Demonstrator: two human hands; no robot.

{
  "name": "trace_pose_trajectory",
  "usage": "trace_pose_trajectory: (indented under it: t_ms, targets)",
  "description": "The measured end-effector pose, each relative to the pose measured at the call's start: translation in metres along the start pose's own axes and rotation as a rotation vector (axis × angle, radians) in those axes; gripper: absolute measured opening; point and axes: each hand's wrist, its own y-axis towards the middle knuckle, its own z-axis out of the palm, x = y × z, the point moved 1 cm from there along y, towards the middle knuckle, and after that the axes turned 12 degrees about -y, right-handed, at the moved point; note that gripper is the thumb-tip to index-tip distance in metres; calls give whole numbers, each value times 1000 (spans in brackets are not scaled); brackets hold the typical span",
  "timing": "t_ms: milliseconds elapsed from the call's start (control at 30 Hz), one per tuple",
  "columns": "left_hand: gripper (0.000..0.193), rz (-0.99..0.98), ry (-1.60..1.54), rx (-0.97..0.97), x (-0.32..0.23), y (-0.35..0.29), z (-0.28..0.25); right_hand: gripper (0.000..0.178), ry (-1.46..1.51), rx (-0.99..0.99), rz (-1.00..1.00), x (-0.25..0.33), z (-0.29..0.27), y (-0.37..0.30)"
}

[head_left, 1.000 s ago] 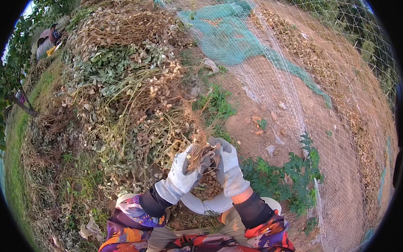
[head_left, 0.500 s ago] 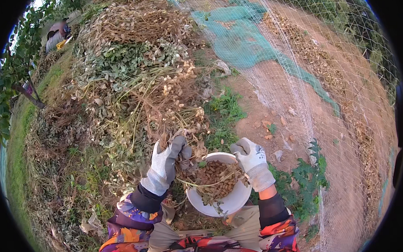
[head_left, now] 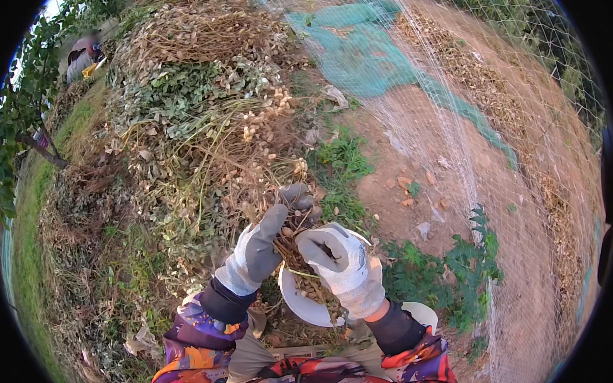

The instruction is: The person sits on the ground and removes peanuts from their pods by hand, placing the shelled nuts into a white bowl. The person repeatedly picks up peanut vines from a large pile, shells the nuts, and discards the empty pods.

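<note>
Over a white bucket [head_left: 304,306], my left hand [head_left: 271,236], in a white and grey work glove, is closed around a dried peanut plant [head_left: 289,245]. The plant's brown roots and stems show between my hands, and a stem with leaves hangs down over the bucket. My right hand [head_left: 339,264], gloved alike, has its fingers curled in against the roots; what lies at its fingertips is partly hidden. Most of the bucket's inside is covered by this hand and the plant.
A heap of pulled peanut plants [head_left: 203,121] with pods stretches ahead. On the right are green weeds [head_left: 458,270], white netting [head_left: 475,185] and teal mesh [head_left: 369,61] over soil. A white rounded object [head_left: 422,314] sits beside my right sleeve. Another person [head_left: 84,56] is far left.
My right hand has moved left from the bucket's right rim to the plant's roots. My left hand has turned and shifted slightly right with the plant, its fingers now further forward.
</note>
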Motion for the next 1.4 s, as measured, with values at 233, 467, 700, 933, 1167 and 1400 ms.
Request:
trace_pose_trajectory:
  t_ms: [233, 467, 700, 933, 1167, 1400]
  targets:
    - [59, -269, 356, 14, 12, -1, -3, 20, -100, 118, 126, -17, 7, 0]
    - [13, 180, 737, -249, 42, 11, -41, 14, -52, 319, 183, -15, 2, -4]
    - [28, 436, 320, -507, -39, 19, -34, 19, 158, 558, 68, -12, -19, -4]
    - [30, 625, -16, -298, -85, 3, -57, 32, -593, 981, 125, -48, -5, -32]
    - [17, 710, -189, -310, -85, -3, -62, 35, -462, 818, 144, -48, 5, -33]
    - [17, 806, -227, -206, -86, -5, -48, 28, -19, 804, -16, -17, 12, -13]
